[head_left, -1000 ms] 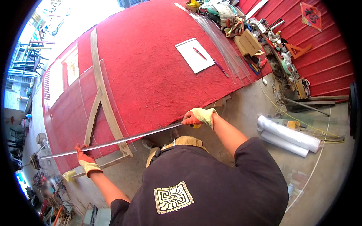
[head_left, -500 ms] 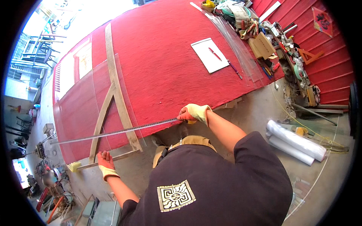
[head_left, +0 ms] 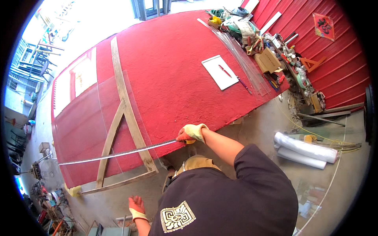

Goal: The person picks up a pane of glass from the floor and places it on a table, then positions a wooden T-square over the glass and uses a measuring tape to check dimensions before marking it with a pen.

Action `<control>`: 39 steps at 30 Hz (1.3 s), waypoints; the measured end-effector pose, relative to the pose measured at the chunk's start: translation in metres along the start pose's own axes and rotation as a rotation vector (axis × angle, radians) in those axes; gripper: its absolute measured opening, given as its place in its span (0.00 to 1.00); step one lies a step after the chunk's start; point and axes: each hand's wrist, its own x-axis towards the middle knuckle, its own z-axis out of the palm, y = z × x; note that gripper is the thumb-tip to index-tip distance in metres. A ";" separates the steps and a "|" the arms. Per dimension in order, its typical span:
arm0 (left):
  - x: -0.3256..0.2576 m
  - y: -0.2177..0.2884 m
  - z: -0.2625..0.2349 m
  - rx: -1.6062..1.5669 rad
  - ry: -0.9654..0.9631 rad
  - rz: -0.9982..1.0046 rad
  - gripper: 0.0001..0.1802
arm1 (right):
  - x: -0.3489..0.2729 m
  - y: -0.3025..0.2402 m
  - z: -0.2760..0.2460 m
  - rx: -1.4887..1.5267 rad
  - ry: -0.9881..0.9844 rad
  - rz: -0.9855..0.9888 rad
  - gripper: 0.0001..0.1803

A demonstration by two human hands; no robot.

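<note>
In my right hand (head_left: 192, 133), gloved in cream and red, is a tape measure (head_left: 190, 141) with a yellow case. Its blade (head_left: 132, 151) stretches left across the near part of the red-covered table (head_left: 169, 78), over a wooden T-square (head_left: 128, 106) with a diagonal brace. Clear glass sheets (head_left: 78, 126) lie beneath the square. My left hand (head_left: 136, 207), in a matching glove, is off the table's near side, apart from the tape, holding nothing I can see; its fingers look loosely apart.
A white notepad (head_left: 220, 74) with a red pen (head_left: 225, 70) lies at right. Glass strips (head_left: 246, 65) run along the right edge, beside piled tools and a cardboard box (head_left: 267, 59). Plastic-wrapped rolls (head_left: 305, 149) lie on the floor at right.
My left hand has moved away from the table edge, toward me and to the right. My right hand, with the tape measure, has shifted slightly left and nearer. The view has also shifted.
</note>
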 end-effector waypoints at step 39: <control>0.088 0.102 0.056 -0.463 -0.376 -0.173 0.28 | 0.030 -0.021 0.031 -0.409 -0.006 0.013 0.27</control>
